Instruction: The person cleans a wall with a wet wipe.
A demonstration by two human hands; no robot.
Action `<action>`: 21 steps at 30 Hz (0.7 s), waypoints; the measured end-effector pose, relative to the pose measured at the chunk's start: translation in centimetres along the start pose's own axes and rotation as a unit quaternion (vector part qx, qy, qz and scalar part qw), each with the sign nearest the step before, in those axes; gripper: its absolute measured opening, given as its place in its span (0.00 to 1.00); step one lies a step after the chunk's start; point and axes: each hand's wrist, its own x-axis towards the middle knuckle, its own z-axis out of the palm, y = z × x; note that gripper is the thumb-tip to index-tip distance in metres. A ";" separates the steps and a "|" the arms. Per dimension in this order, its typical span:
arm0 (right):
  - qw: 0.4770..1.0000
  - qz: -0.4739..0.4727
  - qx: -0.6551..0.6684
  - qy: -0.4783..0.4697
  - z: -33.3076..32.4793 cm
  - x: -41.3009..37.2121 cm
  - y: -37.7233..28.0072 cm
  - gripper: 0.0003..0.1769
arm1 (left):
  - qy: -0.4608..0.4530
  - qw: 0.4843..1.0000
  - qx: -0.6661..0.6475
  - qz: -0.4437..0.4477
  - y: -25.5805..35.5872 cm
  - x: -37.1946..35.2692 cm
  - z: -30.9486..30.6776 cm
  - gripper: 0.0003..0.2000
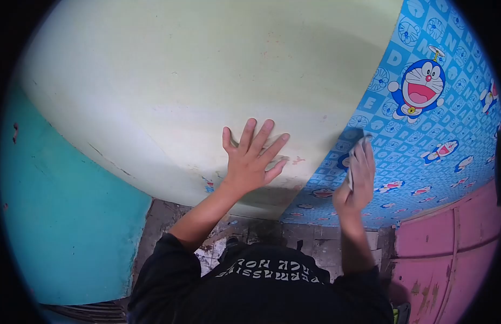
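My left hand [250, 159] lies flat with fingers spread on the pale cream wall [207, 70]. It holds nothing. To the right, my right hand [361, 173] presses a folded grey cloth [350, 179] against the blue cartoon-print wallpaper [407, 140]. The fingers cover most of the cloth. The wallpaper's straight left edge meets the cream wall between my two hands. Its surface looks smooth where it shows around the right hand.
A teal wall [72, 200] stands at the left and a pink wooden panel [423, 237] at the lower right. The tiled floor [310, 235] is stained and scuffed. Reddish patches and a small scrap of blue print mark the cream wall.
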 end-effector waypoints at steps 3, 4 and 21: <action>0.991 -0.099 -0.048 -0.076 -0.4 4.5 1.1 0.23 | -0.004 1.000 0.007 -0.001 0.1 0.1 -0.4 0.34; 0.984 -0.132 -0.062 -0.100 -0.4 5.8 1.3 0.22 | -0.004 1.000 0.011 -0.002 0.1 0.1 -0.5 0.34; 0.819 -0.463 -0.104 -0.323 0.3 17.0 3.3 0.18 | 0.054 0.987 0.016 -0.148 -4.7 -1.6 -3.3 0.41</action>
